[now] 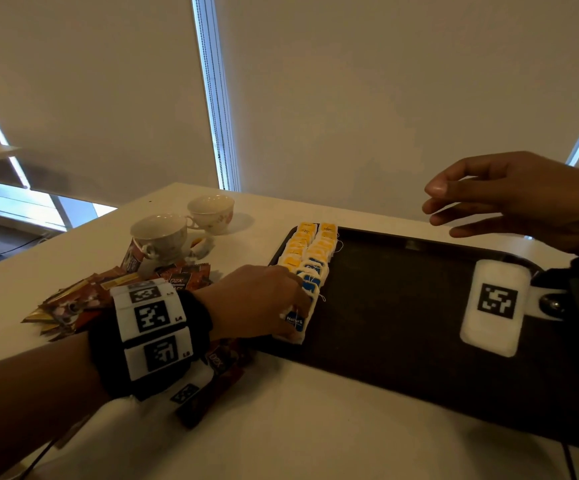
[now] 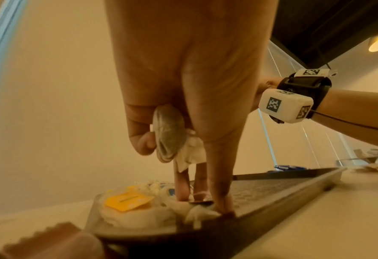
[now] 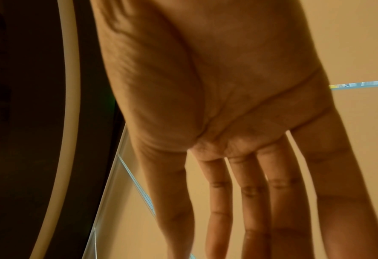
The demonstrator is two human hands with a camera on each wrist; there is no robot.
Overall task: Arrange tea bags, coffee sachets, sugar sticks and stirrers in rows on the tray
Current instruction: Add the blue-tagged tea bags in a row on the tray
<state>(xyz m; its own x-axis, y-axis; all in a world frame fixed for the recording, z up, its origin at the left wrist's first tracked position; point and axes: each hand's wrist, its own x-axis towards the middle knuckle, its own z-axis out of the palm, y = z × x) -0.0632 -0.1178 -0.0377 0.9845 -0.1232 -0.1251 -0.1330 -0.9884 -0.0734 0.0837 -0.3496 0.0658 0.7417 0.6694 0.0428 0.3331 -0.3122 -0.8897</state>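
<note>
A dark tray (image 1: 402,306) lies on the white table. Two rows of tea bags (image 1: 310,251) fill its left end, yellow tags far, blue tags near. My left hand (image 1: 295,317) rests on the near end of those rows, straight fingertips pressing a blue-tagged tea bag (image 1: 295,323). In the left wrist view my left hand (image 2: 205,198) also keeps a spare tea bag (image 2: 169,135) tucked under curled fingers against the palm. A yellow-tagged tea bag (image 2: 128,201) lies beside the fingertips. My right hand (image 1: 444,209) hovers above the tray's far right, relaxed and empty; its palm (image 3: 238,87) is bare.
A pile of brown coffee sachets (image 1: 84,299) lies left of the tray, and more sachets (image 1: 219,375) sit under my left wrist. Two teacups (image 1: 160,233) (image 1: 212,213) stand behind the pile. The tray's middle and right part is bare.
</note>
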